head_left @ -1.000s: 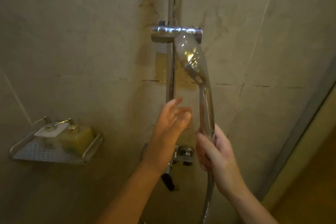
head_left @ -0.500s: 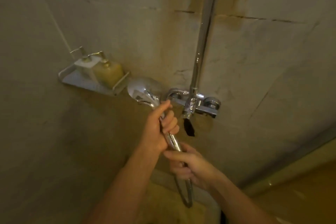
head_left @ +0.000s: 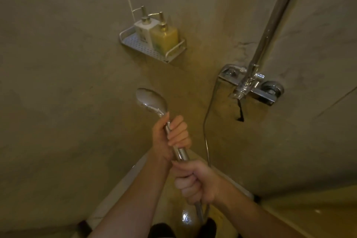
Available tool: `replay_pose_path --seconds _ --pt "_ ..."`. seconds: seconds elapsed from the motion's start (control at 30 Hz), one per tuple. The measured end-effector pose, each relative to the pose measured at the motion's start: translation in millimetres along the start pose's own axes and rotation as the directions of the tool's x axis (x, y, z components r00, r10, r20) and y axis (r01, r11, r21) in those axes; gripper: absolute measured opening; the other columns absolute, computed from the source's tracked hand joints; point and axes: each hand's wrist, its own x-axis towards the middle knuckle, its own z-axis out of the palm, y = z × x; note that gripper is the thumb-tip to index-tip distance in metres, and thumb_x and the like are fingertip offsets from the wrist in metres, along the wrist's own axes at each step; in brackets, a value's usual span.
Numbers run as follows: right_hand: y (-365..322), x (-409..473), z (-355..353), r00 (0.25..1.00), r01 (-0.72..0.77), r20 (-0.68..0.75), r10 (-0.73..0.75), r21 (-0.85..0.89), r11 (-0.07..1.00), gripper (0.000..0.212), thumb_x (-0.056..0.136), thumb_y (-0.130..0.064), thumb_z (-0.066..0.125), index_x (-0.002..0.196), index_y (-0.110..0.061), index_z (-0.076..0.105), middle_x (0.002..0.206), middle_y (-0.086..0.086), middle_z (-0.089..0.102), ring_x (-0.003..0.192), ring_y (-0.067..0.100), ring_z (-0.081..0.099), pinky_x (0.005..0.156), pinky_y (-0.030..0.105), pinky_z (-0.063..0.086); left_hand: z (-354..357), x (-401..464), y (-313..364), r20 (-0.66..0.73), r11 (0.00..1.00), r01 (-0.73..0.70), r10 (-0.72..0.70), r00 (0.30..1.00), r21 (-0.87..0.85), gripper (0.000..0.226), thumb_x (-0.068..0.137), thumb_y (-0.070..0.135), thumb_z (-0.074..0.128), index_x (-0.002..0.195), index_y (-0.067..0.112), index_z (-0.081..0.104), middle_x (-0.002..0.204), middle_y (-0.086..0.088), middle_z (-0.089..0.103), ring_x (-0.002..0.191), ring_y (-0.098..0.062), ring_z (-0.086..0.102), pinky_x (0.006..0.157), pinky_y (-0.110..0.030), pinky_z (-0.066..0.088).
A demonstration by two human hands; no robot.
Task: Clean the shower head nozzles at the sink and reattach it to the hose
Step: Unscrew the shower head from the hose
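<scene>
Lowered from the rail bracket, the shower head [head_left: 151, 102] now points toward 11 o'clock, its long handle gripped by the left hand [head_left: 170, 137] just above the right hand [head_left: 195, 181], which grips the hose [head_left: 207, 133] joint at 5 o'clock.

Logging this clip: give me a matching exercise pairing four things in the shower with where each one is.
Things:
1. left hand
2. right hand
3. yellow bottle
4. mixer valve

Places:
A. at the foot of the riser pipe
B. on the handle's lower end
C. on the wall shelf
D. on the handle just below the spray face

Pairs: 1-D, 2-B, 3-C, 4-A
</scene>
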Motion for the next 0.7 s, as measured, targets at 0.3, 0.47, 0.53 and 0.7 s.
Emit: replay_pose_path --seconds 0.3,0.47,0.53,0.7 --pt "46 63 47 0.872 -0.03 -0.489 -0.002 -0.058 0.998 0.054 0.093 -0.043 0.053 0.046 -0.026 0.033 0.041 -0.013 0.024 0.032 0.0 0.018 0.034 0.016 0.008 -14 -71 25 -0.002 0.98 0.183 -0.183 0.983 -0.074 0.042 0.097 0.023 0.046 0.056 0.017 0.037 0.037 0.004 0.025 0.027 -0.012 0.025 0.034 -0.02 0.03" --pt "69 90 75 0.735 0.0 -0.672 -0.096 -0.141 0.99 0.049 0.096 -0.039 0.055 0.055 -0.027 0.031 0.047 -0.01 0.022 0.037 0.003 0.015 0.037 0.02 0.006 -11 -105 38 -0.114 0.975 0.221 -0.219 0.969 0.005 0.043 0.093 0.021 0.056 0.054 0.018 0.038 0.037 0.003 0.027 0.028 -0.014 0.023 0.033 -0.02 0.022" --pt "77 95 82 0.7 0.009 -0.703 -0.122 -0.162 0.987 0.046 0.095 -0.034 0.056 0.057 -0.028 0.029 0.047 -0.009 0.022 0.037 0.004 0.016 0.038 0.021 0.006 -4 -113 38 -0.173 0.971 0.235 -0.224 0.959 0.049 0.042 0.09 0.021 0.06 0.052 0.017 0.043 0.036 0.005 0.025 0.027 -0.013 0.021 0.033 -0.019 0.018" --pt "93 86 103 0.724 0.068 -0.668 -0.169 -0.175 0.982 0.042 0.089 -0.033 0.059 0.058 -0.027 0.031 0.049 -0.006 0.019 0.038 0.005 0.016 0.039 0.019 0.007 15 -124 30 -0.104 0.958 0.277 -0.269 0.957 0.072 0.042 0.091 0.021 0.059 0.052 0.017 0.042 0.036 0.005 0.026 0.027 -0.014 0.022 0.034 -0.019 0.019"
